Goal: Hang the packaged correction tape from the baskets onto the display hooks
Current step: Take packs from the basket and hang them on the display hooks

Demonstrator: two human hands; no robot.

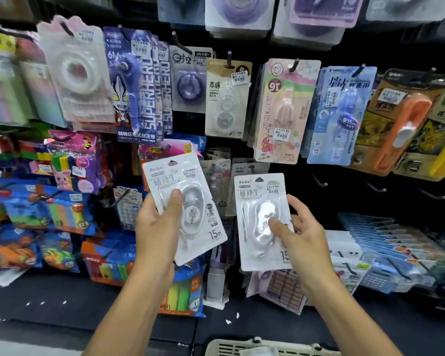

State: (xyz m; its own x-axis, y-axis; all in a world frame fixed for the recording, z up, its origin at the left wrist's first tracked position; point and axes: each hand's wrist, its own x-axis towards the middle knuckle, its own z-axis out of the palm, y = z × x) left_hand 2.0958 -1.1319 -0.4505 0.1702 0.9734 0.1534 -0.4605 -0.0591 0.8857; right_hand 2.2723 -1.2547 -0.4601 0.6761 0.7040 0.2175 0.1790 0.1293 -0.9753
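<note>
Two white blister-carded correction tape packs sit at frame centre: your left hand [157, 224] clamps the tilted pack [184, 206], your right hand [302, 233] pinches the upright pack [263, 219], hang-holes upward, likely ready for hooking.

Bright, even store light falls from above and in front, against a black display backboard [306, 196] that stays dark between the goods. The two white plastic-fronted correction tape packs [185, 206] shine pale — soft glare whitens their clear blisters, and the one on the right [263, 222] is nearly washed out at its middle. The wide lens bends the rows outward — packets at the left edge [8, 80] and the top [319, 16] smear into blur, while the centre is sharper. Shadows are faint and short under the hanging cards.
</note>
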